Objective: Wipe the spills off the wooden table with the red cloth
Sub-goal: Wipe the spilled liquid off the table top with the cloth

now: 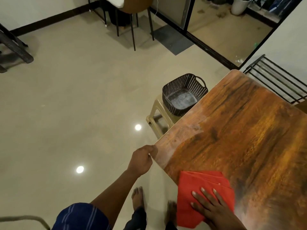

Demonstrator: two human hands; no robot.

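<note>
The wooden table (pixel 240 130) fills the right side of the view, its left edge running diagonally. A pale, whitish smear lies along that left edge near the middle. A folded red cloth (pixel 196 183) rests on the table's near left corner, partly hanging over the edge. My right hand (pixel 209 205) lies flat on the cloth with fingers spread, pressing it down. My left hand (pixel 142 161) is curled around the table's left edge, gripping it just below the smear.
A dark perforated basket (pixel 182 95) sits on a beige plastic stool (pixel 157 118) against the table's left side. A black metal rack (pixel 279 78) stands beyond the far corner. A chair (pixel 132 12) stands across the glossy tiled floor. My bare feet (pixel 137 196) are below.
</note>
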